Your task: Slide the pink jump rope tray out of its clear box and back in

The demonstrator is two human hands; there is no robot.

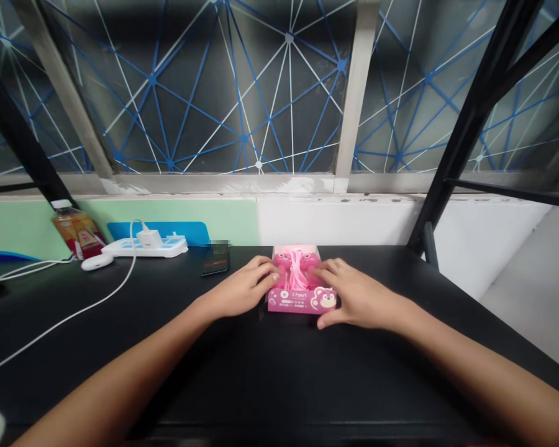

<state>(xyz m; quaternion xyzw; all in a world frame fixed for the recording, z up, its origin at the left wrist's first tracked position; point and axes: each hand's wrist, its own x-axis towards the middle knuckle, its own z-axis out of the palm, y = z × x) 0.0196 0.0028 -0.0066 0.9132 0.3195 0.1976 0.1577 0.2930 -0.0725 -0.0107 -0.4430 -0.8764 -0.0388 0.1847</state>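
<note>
A small open-topped pink box [302,302] with a cartoon bear on its front panel lies on the black table. Inside it is a bundled pink cord [297,270] with pink bear-shaped pieces on either side, like a skipping rope. My left hand [249,287] grips the box's left side, its fingers curled over the edge. On the opposite side, my right hand [356,297] has its fingers bent over the right edge and its thumb stretched out by the front corner. My fingers partly cover the box's sides.
Left of the box lies a dark phone [215,259]. Farther left are a white power strip [144,248] with a plugged-in charger, a white cable [100,302] and a drink bottle [78,231]. Black metal frame posts [466,130] rise at both sides before the window.
</note>
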